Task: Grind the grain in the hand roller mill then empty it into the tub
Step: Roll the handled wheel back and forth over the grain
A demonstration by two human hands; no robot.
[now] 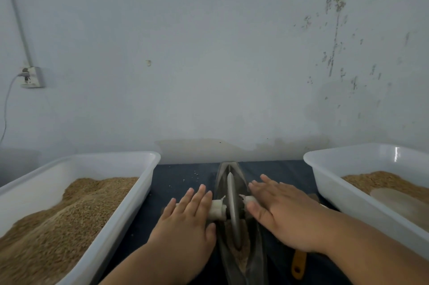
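Note:
A dark boat-shaped metal trough (255, 259) lies lengthwise on the dark cloth between two tubs. A metal grinding wheel (232, 210) stands in its groove on a white axle (218, 210). My left hand (185, 226) lies flat on the left end of the axle, fingers straight. My right hand (276, 212) presses flat on the right end in the same way. Crushed brown grain (241, 257) lies in the near part of the groove.
A white tub (130, 205) heaped with whole brown grain stands at the left. A second white tub (343, 194) at the right holds grain and a pale ground patch. A yellow handle (298, 263) lies under my right forearm. The wall is close behind.

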